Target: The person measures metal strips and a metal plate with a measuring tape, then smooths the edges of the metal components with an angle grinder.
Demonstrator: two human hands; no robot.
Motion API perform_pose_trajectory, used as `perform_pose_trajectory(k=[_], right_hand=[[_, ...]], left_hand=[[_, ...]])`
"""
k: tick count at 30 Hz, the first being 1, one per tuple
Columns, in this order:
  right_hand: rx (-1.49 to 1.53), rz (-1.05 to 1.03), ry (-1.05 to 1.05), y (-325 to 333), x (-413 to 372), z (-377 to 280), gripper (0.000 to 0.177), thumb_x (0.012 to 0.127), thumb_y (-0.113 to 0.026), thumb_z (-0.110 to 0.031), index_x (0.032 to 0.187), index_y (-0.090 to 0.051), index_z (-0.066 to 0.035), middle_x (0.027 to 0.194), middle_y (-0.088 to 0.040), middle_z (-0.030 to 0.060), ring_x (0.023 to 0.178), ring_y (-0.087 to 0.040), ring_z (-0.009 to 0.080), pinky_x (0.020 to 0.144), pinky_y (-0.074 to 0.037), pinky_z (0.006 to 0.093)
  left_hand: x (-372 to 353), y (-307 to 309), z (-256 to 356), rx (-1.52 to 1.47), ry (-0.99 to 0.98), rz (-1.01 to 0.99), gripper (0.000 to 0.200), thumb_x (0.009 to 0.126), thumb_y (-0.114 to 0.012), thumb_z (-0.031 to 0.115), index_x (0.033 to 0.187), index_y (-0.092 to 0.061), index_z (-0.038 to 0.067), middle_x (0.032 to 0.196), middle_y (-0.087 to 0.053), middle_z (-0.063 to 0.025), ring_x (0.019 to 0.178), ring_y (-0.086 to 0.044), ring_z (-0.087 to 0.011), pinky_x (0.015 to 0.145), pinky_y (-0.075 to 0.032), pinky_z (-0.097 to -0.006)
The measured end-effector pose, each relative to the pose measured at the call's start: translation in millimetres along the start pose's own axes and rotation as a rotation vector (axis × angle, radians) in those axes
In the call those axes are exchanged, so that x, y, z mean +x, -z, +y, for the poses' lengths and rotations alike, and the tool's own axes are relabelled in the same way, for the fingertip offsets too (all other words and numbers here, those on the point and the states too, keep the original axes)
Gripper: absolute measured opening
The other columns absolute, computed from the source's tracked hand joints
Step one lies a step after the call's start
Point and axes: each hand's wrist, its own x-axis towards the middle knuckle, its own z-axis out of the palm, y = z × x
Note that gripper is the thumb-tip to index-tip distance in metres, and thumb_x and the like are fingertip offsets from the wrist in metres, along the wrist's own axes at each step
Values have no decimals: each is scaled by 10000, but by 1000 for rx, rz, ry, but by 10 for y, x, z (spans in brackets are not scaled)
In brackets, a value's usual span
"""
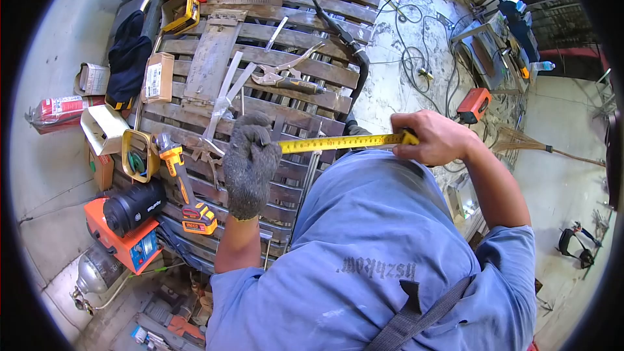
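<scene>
A yellow tape measure point(338, 143) is stretched nearly level between my hands, in front of my blue shirt. My left hand point(250, 162), in a grey knit glove, is closed round the left end of the blade. My bare right hand point(434, 137) grips the other end, where a yellow and dark part pokes out between thumb and fingers. Most of the case is hidden by that hand. Just beyond the glove, thin metal strips point(227, 88) lie on the slatted bench point(305, 107), beside locking pliers point(289, 77).
At left on the bench are a cordless grinder point(175, 166), a battery point(199, 219), a black canister point(134, 208) and cardboard boxes point(158, 78). A black welding cable point(344, 36) runs along the bench's right side. Loose cables point(416, 58) and a broom point(523, 140) are on the right.
</scene>
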Motion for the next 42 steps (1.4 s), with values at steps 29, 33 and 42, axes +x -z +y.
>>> perform_pose_trajectory(k=[29,33,42], right_hand=[[3,576,-188,-1131,-198,43,127,1001,-686,-166,970,-755,-64,933,-720,138,898,-686,360,861,-494,458],[-117,642,-140,-1254,-182,51,94,971,-714,-153,943,-743,-68,908,-708,124,866,-674,341,829,-483,454],[-203,747,-89,-1386,-235,-50,62,940,-718,-122,904,-726,-73,869,-691,116,822,-664,338,809,-483,447]], left_hand=[[-143,-398,-346,761,-2,-155,504,937,-720,52,1440,-699,15,1293,-773,-232,1192,-770,-345,1025,-580,-421],[-139,-363,-352,728,0,-145,500,944,-728,58,1441,-710,15,1284,-788,-224,1176,-782,-293,1013,-584,-404],[-165,-352,-387,752,43,-114,475,963,-737,117,1426,-719,12,1275,-797,-219,1164,-785,-275,1024,-584,-393]])
